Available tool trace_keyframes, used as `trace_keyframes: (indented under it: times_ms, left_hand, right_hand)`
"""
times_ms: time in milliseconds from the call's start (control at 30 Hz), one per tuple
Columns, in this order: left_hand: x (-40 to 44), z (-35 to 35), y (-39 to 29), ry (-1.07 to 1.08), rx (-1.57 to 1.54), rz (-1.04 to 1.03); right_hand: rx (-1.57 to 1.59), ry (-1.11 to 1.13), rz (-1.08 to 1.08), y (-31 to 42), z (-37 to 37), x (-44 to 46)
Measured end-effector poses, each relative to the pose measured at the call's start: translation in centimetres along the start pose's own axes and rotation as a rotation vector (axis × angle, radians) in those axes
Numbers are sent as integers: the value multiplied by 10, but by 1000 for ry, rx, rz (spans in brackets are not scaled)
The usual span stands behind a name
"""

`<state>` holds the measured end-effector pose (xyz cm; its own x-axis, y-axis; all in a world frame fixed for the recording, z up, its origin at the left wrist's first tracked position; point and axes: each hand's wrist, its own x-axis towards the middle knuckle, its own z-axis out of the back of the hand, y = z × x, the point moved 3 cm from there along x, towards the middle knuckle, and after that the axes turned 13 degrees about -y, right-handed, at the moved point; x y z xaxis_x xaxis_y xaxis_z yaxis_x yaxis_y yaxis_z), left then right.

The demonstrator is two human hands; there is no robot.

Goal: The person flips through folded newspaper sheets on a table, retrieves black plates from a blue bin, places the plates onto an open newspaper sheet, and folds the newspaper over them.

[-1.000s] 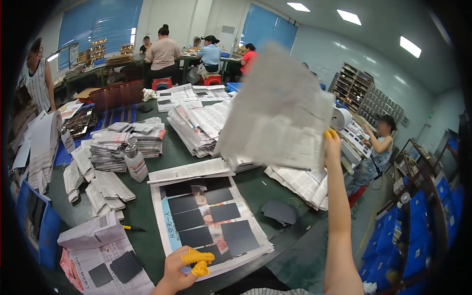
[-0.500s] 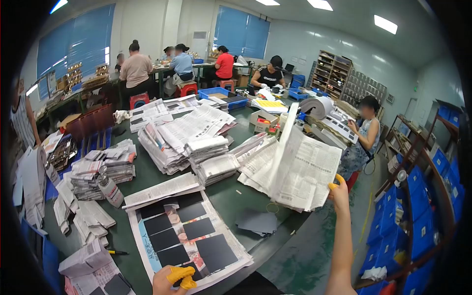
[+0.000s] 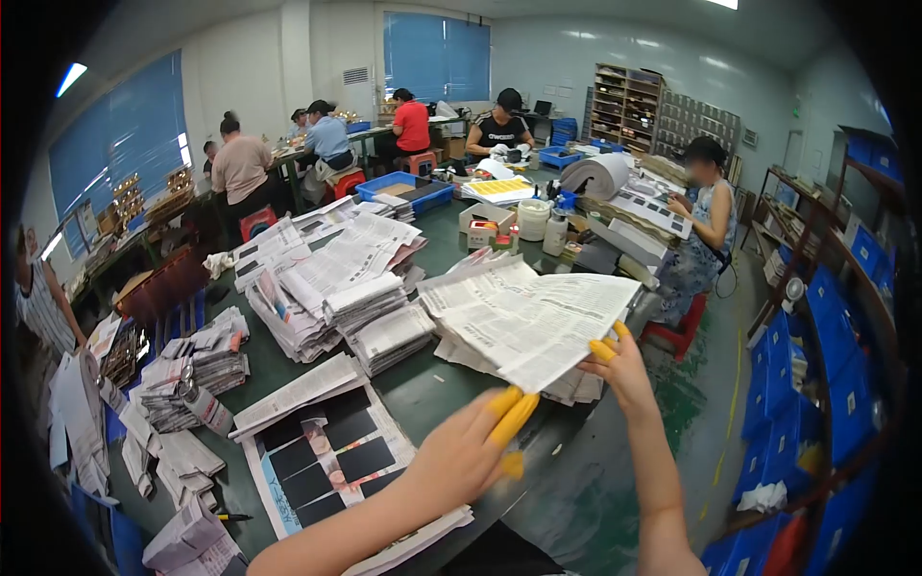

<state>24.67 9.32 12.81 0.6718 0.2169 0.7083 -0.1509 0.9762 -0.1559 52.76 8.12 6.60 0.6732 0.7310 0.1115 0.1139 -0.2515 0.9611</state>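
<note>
Right hand [image 3: 624,372], in yellow finger covers [image 3: 603,350], pinches the edge of a thin, creased newsprint sheet [image 3: 567,312] above a ragged paper pile [image 3: 576,387]. Left hand [image 3: 466,446] at its near corner, grip unclear. Matte black rectangles [image 3: 365,459] lie nearby.

Your right hand [image 3: 622,372] is at the right edge of the newspaper sheet [image 3: 552,317], pinching it between yellow-covered digits [image 3: 603,350]. Below the sheet, your bare right forearm [image 3: 663,480] rises nearly upright, its wrist roughly in line with it. Your left hand [image 3: 471,442] is by the sheet's near corner, back up, with its yellow-covered fingers [image 3: 514,420] straight, close together and pointing toward that corner; the thumb stands apart, lower down. Your left forearm [image 3: 346,528], also bare, slants up toward the sheet from its near left side, the wrist almost straight.
</note>
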Motion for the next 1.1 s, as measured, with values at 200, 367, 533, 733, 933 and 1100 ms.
trace_keyframes:
  times_ms: [200, 367, 533, 733, 933, 1100]
  left_hand:
    - [53, -85, 39, -102, 133, 93]
    - [50, -119, 62, -123, 88, 305]
    - [57, -111, 65, -123, 82, 355]
    - [55, -121, 60, -95, 9, 404]
    - [55, -133, 66, -150, -15, 436]
    - [52, -128, 72, -173, -115, 566]
  right_hand:
    - [26, 64, 64, 6, -24, 4]
    - [-374, 264, 136, 6, 1, 51]
    - [-1378, 516, 696, 4, -7, 62]
    - [-1550, 663, 810, -10, -8, 61]
    - [-1547, 700, 1054, -32, -9, 51]
    - [-1573, 661, 1058, -15, -11, 43]
